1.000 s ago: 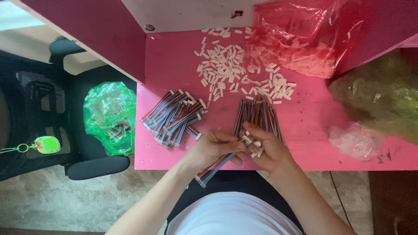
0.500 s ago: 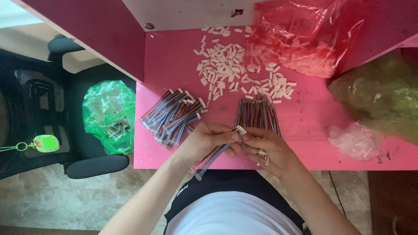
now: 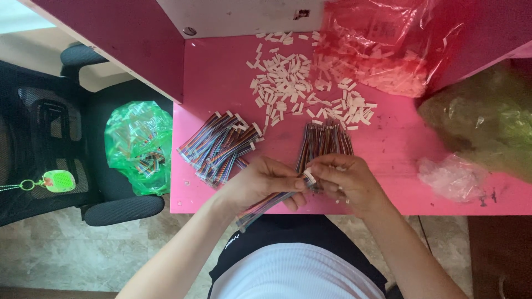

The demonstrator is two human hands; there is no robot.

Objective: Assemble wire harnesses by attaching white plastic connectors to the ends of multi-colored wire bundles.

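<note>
My left hand (image 3: 261, 182) grips a multicoloured ribbon cable (image 3: 265, 205) that trails down past the pink table's front edge. My right hand (image 3: 346, 182) pinches a small white plastic connector (image 3: 310, 176) at the cable's upper end, fingertips of both hands meeting there. Just beyond my right hand lies a bundle of bare cables (image 3: 324, 139). Left of my hands is a pile of cables with white connectors fitted (image 3: 221, 147). Further back, loose white connectors (image 3: 293, 83) are scattered on the table.
The pink table (image 3: 399, 138) has a red plastic bag of white connectors (image 3: 388, 50) at the back right, a green bag (image 3: 487, 122) and a clear bag (image 3: 451, 177) at the right. A black chair (image 3: 66, 149) on the left holds a green bag of cables (image 3: 138, 147).
My hands have closed together around the cable end, with the white connector now held at my fingertips. The piles on the table have not moved.
</note>
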